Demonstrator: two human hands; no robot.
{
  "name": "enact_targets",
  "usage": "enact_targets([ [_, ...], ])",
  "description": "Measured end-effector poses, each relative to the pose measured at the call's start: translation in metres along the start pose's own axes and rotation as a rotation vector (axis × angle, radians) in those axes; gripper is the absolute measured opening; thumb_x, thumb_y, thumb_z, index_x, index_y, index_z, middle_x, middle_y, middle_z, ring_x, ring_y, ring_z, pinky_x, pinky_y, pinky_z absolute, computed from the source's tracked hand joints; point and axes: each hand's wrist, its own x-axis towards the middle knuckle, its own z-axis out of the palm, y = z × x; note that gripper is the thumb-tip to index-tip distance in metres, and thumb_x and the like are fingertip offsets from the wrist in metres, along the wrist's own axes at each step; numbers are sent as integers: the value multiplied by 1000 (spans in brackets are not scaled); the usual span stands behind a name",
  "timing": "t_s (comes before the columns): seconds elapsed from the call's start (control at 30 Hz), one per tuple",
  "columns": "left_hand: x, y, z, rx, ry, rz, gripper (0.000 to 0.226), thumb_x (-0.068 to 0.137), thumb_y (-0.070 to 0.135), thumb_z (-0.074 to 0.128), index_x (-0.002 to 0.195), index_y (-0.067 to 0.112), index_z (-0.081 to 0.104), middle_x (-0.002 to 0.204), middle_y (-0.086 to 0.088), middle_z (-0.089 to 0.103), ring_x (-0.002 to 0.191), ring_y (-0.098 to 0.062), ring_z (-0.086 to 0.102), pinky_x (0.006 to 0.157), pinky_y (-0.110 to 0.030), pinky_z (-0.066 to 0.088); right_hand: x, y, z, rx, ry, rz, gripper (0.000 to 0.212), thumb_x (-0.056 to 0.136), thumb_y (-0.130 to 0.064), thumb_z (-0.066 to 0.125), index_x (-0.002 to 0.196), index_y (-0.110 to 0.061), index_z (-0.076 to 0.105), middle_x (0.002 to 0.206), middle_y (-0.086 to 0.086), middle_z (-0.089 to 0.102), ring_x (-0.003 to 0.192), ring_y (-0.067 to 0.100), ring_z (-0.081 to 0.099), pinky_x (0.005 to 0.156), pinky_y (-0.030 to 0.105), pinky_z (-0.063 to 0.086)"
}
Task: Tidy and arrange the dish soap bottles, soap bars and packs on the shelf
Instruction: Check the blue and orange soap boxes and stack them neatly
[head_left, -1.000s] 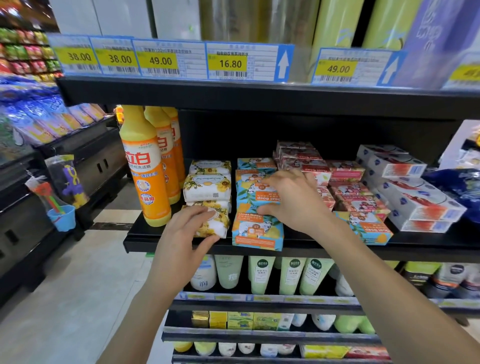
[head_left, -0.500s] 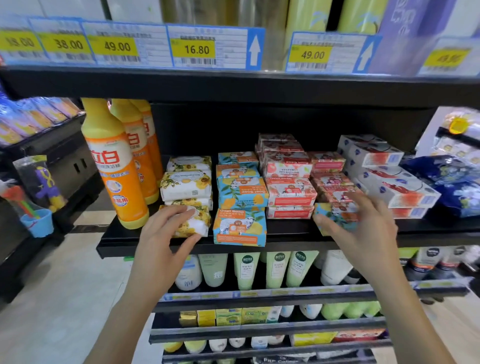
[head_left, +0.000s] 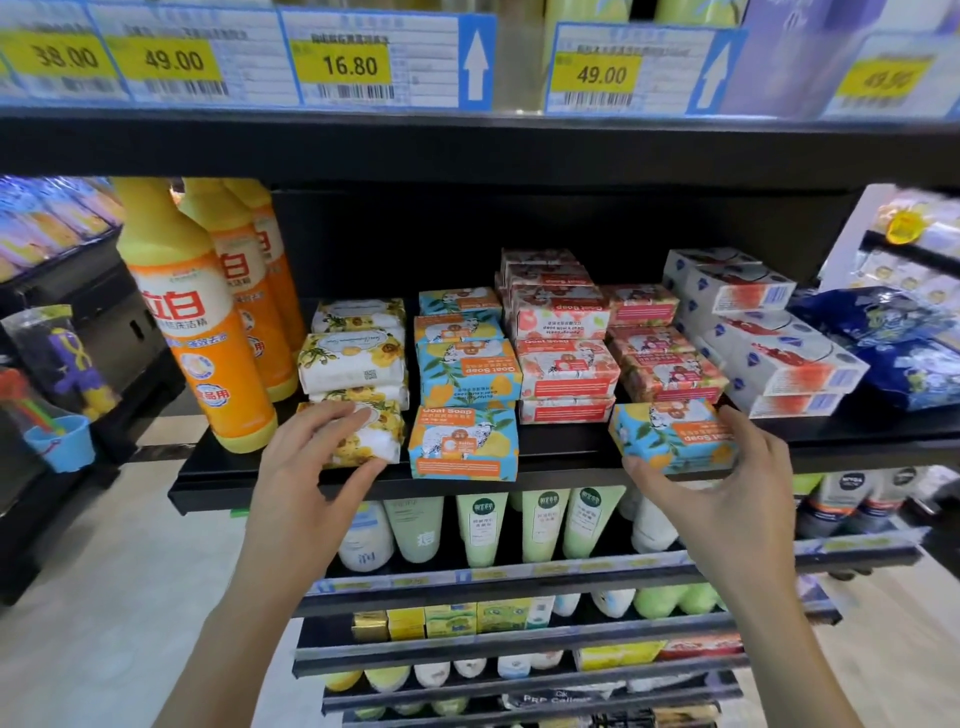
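On the black shelf stand three orange dish soap bottles at the left. Beside them lie stacked white-and-yellow flower soap bars. My left hand grips the front flower bar at the shelf edge. Blue-and-yellow goat soap boxes are stacked in the middle, red goat soap boxes to their right. My right hand holds a lone blue goat soap box by its sides, in front of the red boxes. White soap packs are stacked further right.
Price tags hang from the shelf above. Blue bags lie at the far right. Lower shelves hold green tubes and small boxes. A neighbouring rack with hanging toys stands at the left, over a pale floor.
My right hand left the middle blue stack, moved right and took hold of the lone blue goat soap box. My left hand stayed on the front flower bar. The view moved closer.
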Motion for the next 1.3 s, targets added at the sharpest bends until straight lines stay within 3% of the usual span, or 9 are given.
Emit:
enact_targets([
  [0.13, 0, 0, 1, -4, -8, 0, 51, 84, 35, 67, 131, 14, 68, 133, 11, 55, 128, -2, 42, 110, -35, 37, -28, -27, -9, 127, -18, -46, 103, 60, -57, 86, 147, -20, 47, 136, -2, 44, 127, 20, 47, 100, 35, 42],
  [0.33, -1, -1, 0, -4, -20, -10, 52, 85, 36, 67, 132, 14, 67, 136, 3, 59, 130, -7, 44, 112, -34, 36, -57, -74, 18, 249, -218, -142, 99, 61, -57, 88, 146, -33, 42, 136, -13, 38, 128, 4, 41, 99, 15, 34],
  [0.43, 0, -2, -1, 3, -14, -11, 50, 86, 32, 71, 132, 15, 67, 136, 5, 58, 130, -6, 44, 112, -33, 37, -62, -91, 44, 250, -221, -175, 102, 61, -61, 88, 147, -30, 42, 134, -17, 35, 132, 6, 37, 104, 21, 33],
  [0.6, 0, -1, 0, 9, 1, -9, 48, 85, 19, 80, 131, 14, 68, 134, 9, 56, 128, -5, 45, 110, -36, 39, -63, -100, 79, 252, -201, -188, 98, 60, -62, 90, 141, -31, 44, 130, -16, 33, 128, 9, 35, 105, 33, 44],
  [0.73, -1, -2, -1, 8, 5, 3, 48, 85, 22, 78, 131, 14, 68, 133, 12, 54, 127, -1, 42, 110, -33, 37, -62, -95, 83, 314, -228, -205, 98, 57, -66, 86, 141, -31, 49, 128, -15, 32, 128, 15, 39, 100, 28, 44],
  [0.87, -1, -3, 0, 0, 11, -7, 48, 84, 19, 80, 131, 15, 68, 133, 15, 52, 127, 1, 40, 110, -34, 37, -58, -78, 72, 386, -268, -224, 85, 72, -41, 90, 143, -42, 44, 130, -16, 43, 119, 2, 49, 91, 9, 42],
  [1.07, -1, -3, 1, -12, 17, 1, 47, 86, 29, 72, 131, 15, 68, 133, 14, 53, 129, -3, 42, 111, -37, 38, -59, -62, 73, 411, -225, -251, 73, 78, -29, 88, 140, -40, 50, 122, -19, 52, 108, 7, 59, 85, 29, 54],
  [1.17, -1, -3, 1, -12, 8, -2, 49, 86, 34, 68, 131, 16, 67, 134, 14, 52, 130, -4, 43, 111, -36, 38, -56, -64, 78, 423, -184, -261, 68, 80, -25, 87, 135, -42, 51, 117, -18, 54, 99, 7, 61, 81, 24, 54],
  [1.3, -1, -4, 2, -7, 13, -15, 48, 84, 19, 80, 131, 15, 67, 134, 15, 52, 129, -3, 42, 110, -37, 39, -51, -64, 82, 426, -141, -275, 66, 82, -11, 85, 127, -44, 50, 113, -16, 57, 92, 6, 63, 78, 17, 53],
])
